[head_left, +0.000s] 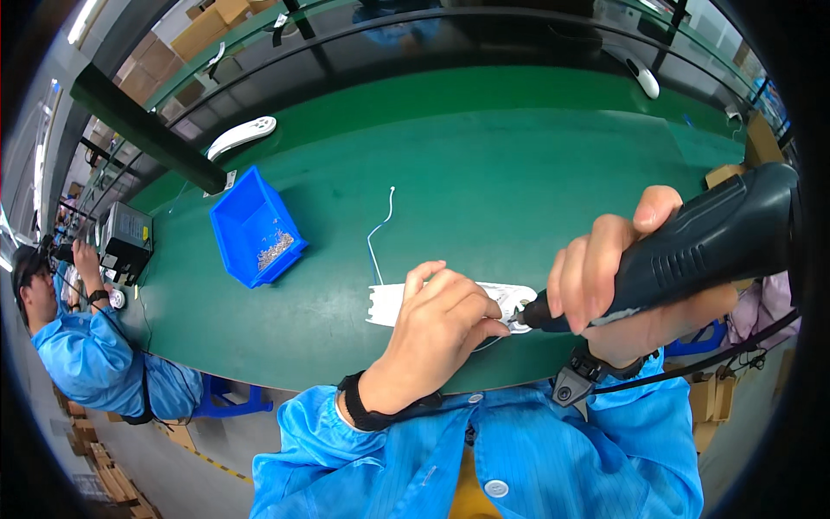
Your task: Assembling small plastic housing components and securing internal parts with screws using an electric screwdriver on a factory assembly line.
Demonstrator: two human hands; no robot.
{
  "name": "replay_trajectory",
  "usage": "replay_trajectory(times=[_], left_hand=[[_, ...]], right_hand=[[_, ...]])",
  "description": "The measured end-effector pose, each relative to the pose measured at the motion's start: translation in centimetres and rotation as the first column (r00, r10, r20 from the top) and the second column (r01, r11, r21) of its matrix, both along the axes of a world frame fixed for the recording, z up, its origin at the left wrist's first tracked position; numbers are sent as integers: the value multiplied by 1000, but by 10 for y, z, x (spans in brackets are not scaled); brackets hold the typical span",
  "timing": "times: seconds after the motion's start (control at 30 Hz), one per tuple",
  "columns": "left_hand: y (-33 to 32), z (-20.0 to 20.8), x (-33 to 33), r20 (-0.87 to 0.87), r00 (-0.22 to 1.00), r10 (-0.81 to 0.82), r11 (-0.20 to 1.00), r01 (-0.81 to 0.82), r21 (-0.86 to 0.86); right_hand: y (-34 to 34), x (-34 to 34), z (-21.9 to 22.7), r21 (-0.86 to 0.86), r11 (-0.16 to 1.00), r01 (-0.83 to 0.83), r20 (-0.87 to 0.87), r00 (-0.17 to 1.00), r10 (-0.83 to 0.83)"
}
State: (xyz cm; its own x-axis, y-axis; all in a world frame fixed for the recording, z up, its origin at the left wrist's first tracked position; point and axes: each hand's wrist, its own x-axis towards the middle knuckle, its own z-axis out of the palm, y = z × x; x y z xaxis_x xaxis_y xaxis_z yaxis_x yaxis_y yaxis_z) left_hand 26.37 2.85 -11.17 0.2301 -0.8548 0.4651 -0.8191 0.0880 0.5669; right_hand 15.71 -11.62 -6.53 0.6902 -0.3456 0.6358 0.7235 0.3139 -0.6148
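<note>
My right hand (598,268) is wrapped round a dark electric screwdriver (692,251), held almost level. Its tip meets the right end of a long white plastic housing (386,303) lying on the green mat. My left hand (443,324) rests over the middle of that housing, thumb and forefinger pinched close to the screwdriver's tip. Whatever sits between those fingertips is too small to make out. A thin white cable (378,233) runs from the housing's left part away across the mat. The housing's middle is hidden under my left hand.
A blue bin (238,227) with small metal screws (275,250) stands left of the housing. White curved housings lie at the far left (242,137) and far right (641,76). A dark post (147,130) rises at the left. A co-worker (95,337) sits by a black box (128,242).
</note>
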Motion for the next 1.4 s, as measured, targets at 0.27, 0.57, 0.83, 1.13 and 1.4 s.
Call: replay_trajectory(times=[0.27,0.57,0.83,1.13,1.4], left_hand=[[-4,-2,-9,-29,999,-23,1000,22,-7],[-4,-6,-14,48,993,109,994,-109,2],[2,1,20,74,955,287,957,-283,-60],[-6,-14,32,90,972,217,973,-223,62],[-9,-23,32,-198,971,132,982,-100,160]], right_hand=[[-2,-9,-7,-81,996,-33,-26,999,31],[1,-6,-13,-105,994,-11,-96,995,1],[-6,12,-37,15,949,316,-131,941,-311],[-7,20,-49,-61,931,359,-226,904,-363],[-5,21,-58,-114,919,378,-285,874,-395]])
